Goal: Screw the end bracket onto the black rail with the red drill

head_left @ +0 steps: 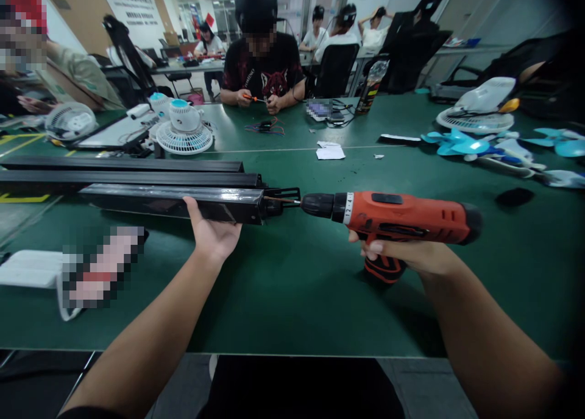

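Drill [406, 218] is filling my curled right fingers [376, 247]; bent left fingers [194, 213] are holding a bar [146, 195] past the counter's [292, 321] front edge.

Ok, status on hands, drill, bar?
Left hand holding bar, fingers hidden. Right hand gripping drill. Bit at bar's end, contact unclear. Two more bars close behind.
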Motion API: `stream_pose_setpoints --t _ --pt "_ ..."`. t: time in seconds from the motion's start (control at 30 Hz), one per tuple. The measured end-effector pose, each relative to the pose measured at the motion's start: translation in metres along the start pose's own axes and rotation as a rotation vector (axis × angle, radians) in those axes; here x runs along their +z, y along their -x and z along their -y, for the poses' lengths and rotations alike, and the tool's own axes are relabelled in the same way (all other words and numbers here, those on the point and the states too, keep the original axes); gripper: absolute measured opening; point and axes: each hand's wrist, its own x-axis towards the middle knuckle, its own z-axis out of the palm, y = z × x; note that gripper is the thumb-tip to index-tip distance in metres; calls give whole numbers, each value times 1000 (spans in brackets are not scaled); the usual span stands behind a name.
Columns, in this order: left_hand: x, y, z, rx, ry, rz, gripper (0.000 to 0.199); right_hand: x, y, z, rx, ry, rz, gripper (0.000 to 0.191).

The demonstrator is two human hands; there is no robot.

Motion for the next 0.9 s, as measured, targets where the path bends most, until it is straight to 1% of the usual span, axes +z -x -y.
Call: stream_pose_setpoints --t 0.17,0.43,0.73,0.9 --pt "-3 -3 -1 -31 21 18 86 1 1 1 -8 -17 -8 20" --pt "6 5 1 4 -31 -29 88 1 1 -2 -3 -57 -5 24" --pt "-1 -1 1 -12 23 5 88 0 1 -2 -2 -51 -6 22" --pt "-2 -2 0 -7 9 -5 89 0 1 -1 -12 -43 -3 24"
